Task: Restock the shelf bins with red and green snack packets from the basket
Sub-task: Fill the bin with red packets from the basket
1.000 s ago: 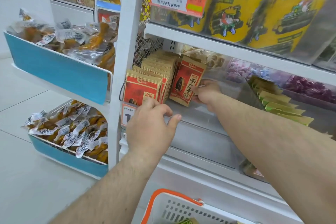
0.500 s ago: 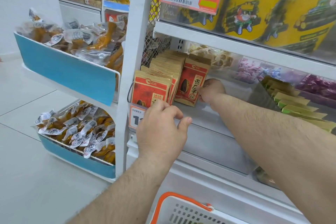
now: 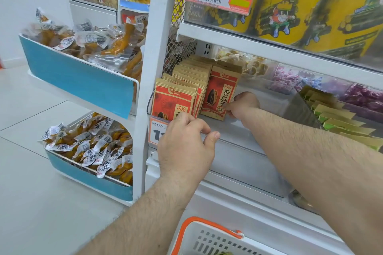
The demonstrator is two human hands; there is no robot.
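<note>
Our right hand [image 3: 241, 104] reaches deep into the clear shelf bin [image 3: 238, 136] and pinches the lower right edge of a red snack packet [image 3: 220, 95], which stands upright and leans against the stack of red packets [image 3: 186, 87] at its 9 o'clock. Our left hand [image 3: 186, 141] curls over the bin's front lip, fingertips touching the foremost red packet [image 3: 174, 101] at its lower edge, thumb out toward 3 o'clock along the rim; it looks to brace the row, not to grip it.

To do this step well, we judge that the new packet should be pressed flat against the row, face forward, so the printed fronts line up. We should keep the left hand steadying the front packets while the right slides its packet toward 9 o'clock, then let go only once it stands without leaning. The packets look thin and stiff, so they may fan out or tip toward the empty space at 3 o'clock if released early.

The green packets [image 3: 339, 118] fill the neighbouring bin, at 3 o'clock from the right hand. The basket [image 3: 207, 234] with its orange handle sits at 6 o'clock, low in view; its contents are barely visible, so we cannot tell how much stock remains.
</note>
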